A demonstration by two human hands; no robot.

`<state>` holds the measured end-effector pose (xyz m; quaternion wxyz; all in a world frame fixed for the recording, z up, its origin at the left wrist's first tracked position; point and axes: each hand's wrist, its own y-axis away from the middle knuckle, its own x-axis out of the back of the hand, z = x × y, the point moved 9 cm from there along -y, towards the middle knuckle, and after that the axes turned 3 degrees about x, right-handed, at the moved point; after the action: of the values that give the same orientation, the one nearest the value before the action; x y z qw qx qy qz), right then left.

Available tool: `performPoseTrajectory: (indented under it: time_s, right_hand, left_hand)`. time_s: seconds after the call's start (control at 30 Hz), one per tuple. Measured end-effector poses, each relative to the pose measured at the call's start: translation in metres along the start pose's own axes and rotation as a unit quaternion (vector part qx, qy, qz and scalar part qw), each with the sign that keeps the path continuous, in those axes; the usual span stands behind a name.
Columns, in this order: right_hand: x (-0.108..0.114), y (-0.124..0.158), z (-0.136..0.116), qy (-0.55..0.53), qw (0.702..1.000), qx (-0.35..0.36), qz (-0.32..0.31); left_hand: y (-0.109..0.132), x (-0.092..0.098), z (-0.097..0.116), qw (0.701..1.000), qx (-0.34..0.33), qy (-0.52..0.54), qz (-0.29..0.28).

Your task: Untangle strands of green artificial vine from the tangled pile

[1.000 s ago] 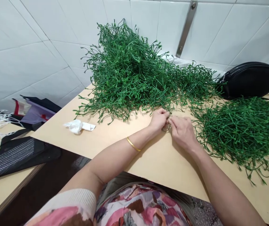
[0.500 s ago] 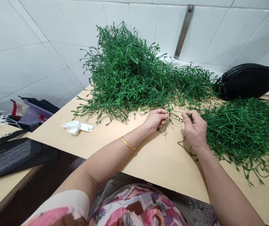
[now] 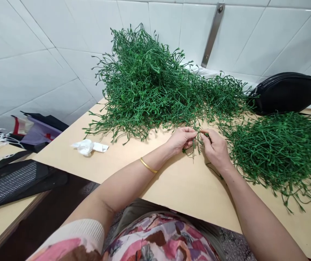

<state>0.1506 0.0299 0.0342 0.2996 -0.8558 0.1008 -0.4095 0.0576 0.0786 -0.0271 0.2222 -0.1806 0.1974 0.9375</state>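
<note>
My left hand (image 3: 183,140) is closed in a pinch on thin green artificial plant stems (image 3: 190,149), whose ends hang below the fingers. Close beside it, my right hand (image 3: 215,148) pinches at the same stems, its fingertips almost touching the left ones. What exactly lies between the right fingertips is too small to make out clearly. Behind both hands rises a large tangled heap of green plastic stems (image 3: 150,83) with small budded tips. A second, lower pile of the same stems (image 3: 279,152) lies to the right of my right hand.
A crumpled white tissue (image 3: 89,146) lies on the pale wooden table (image 3: 144,177) at left. A black bag (image 3: 287,93) stands at the back right against the tiled wall (image 3: 79,29). Further left are a black mesh item (image 3: 13,183) and purple fabric (image 3: 39,130).
My right hand has moved left, bringing its fingertips up to my left hand at the stems. The left hand has stayed nearly in place.
</note>
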Motion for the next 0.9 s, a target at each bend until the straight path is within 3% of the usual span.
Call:
performPoseTrajectory:
  time_s: [0.23, 0.43, 0.5, 0.63, 0.7, 0.8, 0.9]
  right_hand:
    - [0.014, -0.001, 0.0, 0.017, 0.999, 0.0, 0.038]
    - [0.036, -0.001, -0.01, 0.025, 0.993, 0.023, 0.117]
    - [0.034, -0.001, -0.018, 0.023, 0.994, 0.042, 0.096]
    - [0.007, 0.0, -0.023, 0.056, 0.997, 0.05, -0.028]
    - [-0.004, 0.001, -0.019, 0.073, 0.995, 0.044, -0.06]
    - [-0.008, 0.001, -0.012, 0.075, 0.995, 0.031, -0.059]
    - [0.0, -0.001, -0.01, 0.078, 0.997, 0.021, -0.011]
  left_hand:
    - [0.002, -0.001, 0.0, 1.0, 0.01, -0.011, 0.009]
    - [-0.002, 0.002, -0.001, 1.0, 0.013, 0.006, 0.006]
    - [-0.004, 0.002, -0.002, 1.0, 0.007, 0.011, -0.001]
    - [-0.006, 0.004, -0.002, 1.0, -0.009, 0.019, 0.001]
    - [-0.006, 0.004, -0.001, 1.0, -0.01, 0.03, -0.001]
    - [-0.005, 0.002, -0.002, 0.999, -0.002, 0.039, -0.011]
    - [-0.006, 0.002, -0.004, 0.999, 0.012, 0.04, -0.014]
